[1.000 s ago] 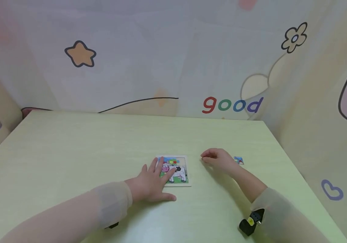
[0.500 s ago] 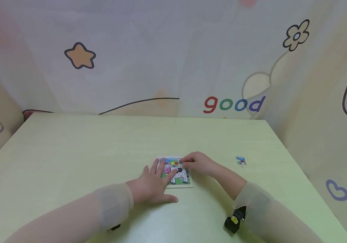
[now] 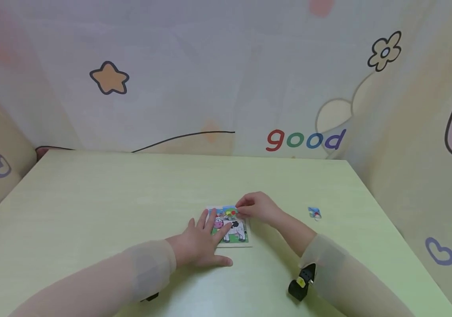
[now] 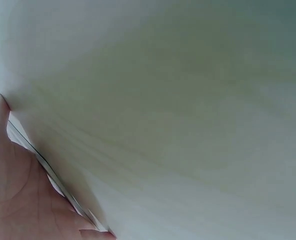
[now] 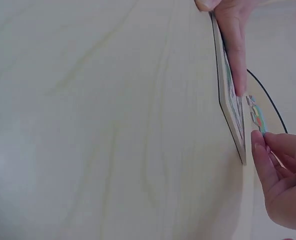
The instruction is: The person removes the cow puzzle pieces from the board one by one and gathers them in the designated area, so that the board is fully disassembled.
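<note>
A framed cow jigsaw puzzle [image 3: 237,235] lies flat on the table in the head view. My left hand [image 3: 203,242] rests across its left part with spread fingers, the thumb on the tabletop by the near edge. At the board's far right corner, my right hand [image 3: 259,207] pinches a puzzle piece [image 3: 230,211] with blue, yellow and red on it. In the right wrist view this puzzle piece [image 5: 258,116] stands tilted and raised above the board, its edge between thumb and forefinger. The left wrist view shows only part of the left hand [image 4: 23,190] and the board's edge.
Another puzzle piece [image 3: 314,213], blue with a bit of red, lies on the table [image 3: 130,189] to the right of the right hand. A printed cloth wall [image 3: 178,79] closes off the back and both sides. A dark camera [image 3: 301,281] sits on the right wrist.
My right hand has moved left from beside the board to its far right corner and pinches the flowered piece, which is now lifted and tilted. The left hand stays on the board.
</note>
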Demonstrator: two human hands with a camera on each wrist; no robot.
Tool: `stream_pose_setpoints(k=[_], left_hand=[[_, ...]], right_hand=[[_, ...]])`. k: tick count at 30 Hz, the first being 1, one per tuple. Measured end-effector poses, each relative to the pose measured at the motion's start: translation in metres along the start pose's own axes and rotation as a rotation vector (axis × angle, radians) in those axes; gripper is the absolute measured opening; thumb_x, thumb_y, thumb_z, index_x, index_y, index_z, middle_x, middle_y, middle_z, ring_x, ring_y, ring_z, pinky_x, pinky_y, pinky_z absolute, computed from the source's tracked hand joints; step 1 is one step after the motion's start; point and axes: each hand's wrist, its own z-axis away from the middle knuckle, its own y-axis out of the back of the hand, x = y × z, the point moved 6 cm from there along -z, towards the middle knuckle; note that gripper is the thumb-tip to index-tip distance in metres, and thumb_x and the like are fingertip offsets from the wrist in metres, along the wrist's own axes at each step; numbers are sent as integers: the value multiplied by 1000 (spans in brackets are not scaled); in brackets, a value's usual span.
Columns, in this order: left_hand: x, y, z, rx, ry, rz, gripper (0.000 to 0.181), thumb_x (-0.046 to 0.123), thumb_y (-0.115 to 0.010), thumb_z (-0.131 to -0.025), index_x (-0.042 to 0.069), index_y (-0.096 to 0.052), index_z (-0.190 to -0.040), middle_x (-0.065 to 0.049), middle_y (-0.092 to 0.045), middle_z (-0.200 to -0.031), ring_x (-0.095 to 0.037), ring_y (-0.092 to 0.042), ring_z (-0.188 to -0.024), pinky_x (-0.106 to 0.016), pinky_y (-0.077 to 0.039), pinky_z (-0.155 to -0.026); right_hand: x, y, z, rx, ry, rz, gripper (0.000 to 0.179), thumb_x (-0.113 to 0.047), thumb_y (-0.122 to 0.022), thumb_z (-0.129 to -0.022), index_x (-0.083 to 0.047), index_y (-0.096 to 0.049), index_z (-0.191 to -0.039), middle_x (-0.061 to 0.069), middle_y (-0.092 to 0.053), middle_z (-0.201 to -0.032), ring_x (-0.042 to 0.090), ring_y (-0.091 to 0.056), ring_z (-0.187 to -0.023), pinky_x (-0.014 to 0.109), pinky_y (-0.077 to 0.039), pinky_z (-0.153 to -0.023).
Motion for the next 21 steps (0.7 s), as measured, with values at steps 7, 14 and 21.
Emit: stream_pose_setpoints(k=[7,14,21], left_hand=[[1,0,2,1,10,24,91,79,-34,-79,28,-14,-151,-18,-3,-154,-40,-5,-139,-58,-22,-104],[2,1,3,20,1,15,90,79,-34,-79,27,-15,-151,-19,-3,-154,-41,-5,-139,-58,-22,-103],[0,1,3,29,-1,5,89,78,-34,-80,27,-14,-151,-19,-3,-154,-39,-5,-139,-56,-22,-104]], right_hand=[[23,24,10,24,-49,-78,16,-11,-66,-87,-4,-69,-102,5,-65,-95,16,-61,-83,28,-51,-78],[37,45,20,16,-32,-142,20,-7,-62,-89,2,-67,-106,10,-65,-99,18,-63,-86,29,-51,-79],[50,63,25,45,-11,-35,21,-10,-62,-90,1,-67,-106,10,-65,-101,19,-59,-88,28,-51,-79]])
